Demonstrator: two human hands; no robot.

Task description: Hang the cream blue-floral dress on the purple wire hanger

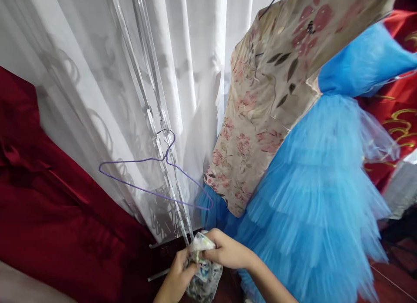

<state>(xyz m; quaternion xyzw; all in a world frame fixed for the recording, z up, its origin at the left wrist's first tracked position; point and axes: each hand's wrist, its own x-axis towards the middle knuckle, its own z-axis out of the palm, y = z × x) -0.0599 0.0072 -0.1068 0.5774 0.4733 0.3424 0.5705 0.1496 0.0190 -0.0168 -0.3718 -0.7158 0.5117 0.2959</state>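
Note:
Both my hands hold a crumpled white and grey-green bundle low in the middle of the view; whether it is cloth or a plastic bag I cannot tell. My left hand grips its left side, thumb pressed against it. From the right, my right hand pinches its upper part between thumb and fingers. A purple wire hanger hangs bare on the metal stand above my hands.
Dark red fabric covers the left side. White curtains hang behind the stand. On the right are a floral garment and a tiered blue dress, with red gold-patterned cloth beyond. Reddish floor shows at lower right.

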